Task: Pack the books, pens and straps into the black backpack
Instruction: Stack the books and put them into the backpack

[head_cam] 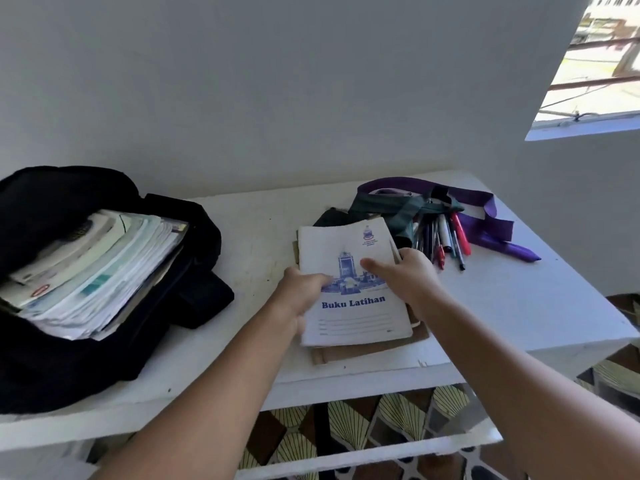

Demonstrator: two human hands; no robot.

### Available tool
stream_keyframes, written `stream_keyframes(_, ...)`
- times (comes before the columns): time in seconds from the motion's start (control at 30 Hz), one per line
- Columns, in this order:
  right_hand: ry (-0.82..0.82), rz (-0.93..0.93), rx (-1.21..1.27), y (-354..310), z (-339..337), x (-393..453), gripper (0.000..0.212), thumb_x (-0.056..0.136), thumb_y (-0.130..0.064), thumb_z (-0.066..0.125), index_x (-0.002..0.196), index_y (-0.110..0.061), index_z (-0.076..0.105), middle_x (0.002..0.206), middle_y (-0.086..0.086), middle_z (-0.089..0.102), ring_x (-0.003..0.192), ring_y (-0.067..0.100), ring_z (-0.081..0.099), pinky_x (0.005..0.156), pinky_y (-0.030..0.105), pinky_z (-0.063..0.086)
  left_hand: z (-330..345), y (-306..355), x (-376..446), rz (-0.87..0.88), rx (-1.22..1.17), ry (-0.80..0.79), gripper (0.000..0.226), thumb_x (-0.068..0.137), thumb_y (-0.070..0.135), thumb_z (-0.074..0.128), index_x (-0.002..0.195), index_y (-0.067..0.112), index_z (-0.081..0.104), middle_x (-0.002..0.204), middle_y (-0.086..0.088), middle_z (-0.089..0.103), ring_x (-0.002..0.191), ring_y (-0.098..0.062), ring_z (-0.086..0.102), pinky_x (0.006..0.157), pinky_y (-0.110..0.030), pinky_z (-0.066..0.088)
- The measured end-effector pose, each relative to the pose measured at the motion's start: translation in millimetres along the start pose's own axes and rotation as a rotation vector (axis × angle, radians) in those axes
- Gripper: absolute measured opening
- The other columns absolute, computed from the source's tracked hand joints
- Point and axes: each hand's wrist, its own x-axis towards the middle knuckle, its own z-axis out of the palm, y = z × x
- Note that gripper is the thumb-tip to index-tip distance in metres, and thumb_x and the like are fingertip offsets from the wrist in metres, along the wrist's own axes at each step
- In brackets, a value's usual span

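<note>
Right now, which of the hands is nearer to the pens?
The right hand. It grips the right edge of the exercise book, just beside the near ends of the pens. The left hand grips the book's left edge, with the book's width between it and them.

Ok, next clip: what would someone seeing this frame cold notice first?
Probably both hands, left hand and right hand, gripping the white exercise book on a small stack at the middle of the white table. Next, the black backpack lying open at left, already stuffed with books. Pens and purple and green straps lie behind.
</note>
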Motion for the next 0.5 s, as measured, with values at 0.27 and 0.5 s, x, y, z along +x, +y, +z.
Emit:
stream_keyframes(0.27, -0.162, -0.232, 0.423, -52, 15, -18, 0.040, 0.087, -0.036, 0.085, 0.120, -0.031, 0.063, 0.113, -0.006, 0.077, 0.103, 0.017, 0.075, 0.090, 0.044, 0.061, -37, 25, -22, 0.408, -0.145, 0.184, 0.032, 0.085, 0.018, 0.074, 0.107, 0.019, 0.050, 0.107, -0.011, 0.067, 0.091, -0.026, 0.072, 0.079, -0.051, 0.062)
stream_keyframes(0.5, -0.152, -0.647, 0.542, -89, 58, -30, 0.046, 0.096, -0.022, 0.076, 0.135, -0.019, 0.052, 0.120, 0.001, 0.074, 0.109, 0.021, 0.074, 0.089, 0.038, 0.062, -84, 48, -24, 0.827, -0.110, 0.202, 0.046, 0.087, 0.013, 0.079, 0.117, 0.028, 0.048, 0.116, 0.000, 0.069, 0.103, -0.013, 0.072, 0.081, -0.036, 0.061)
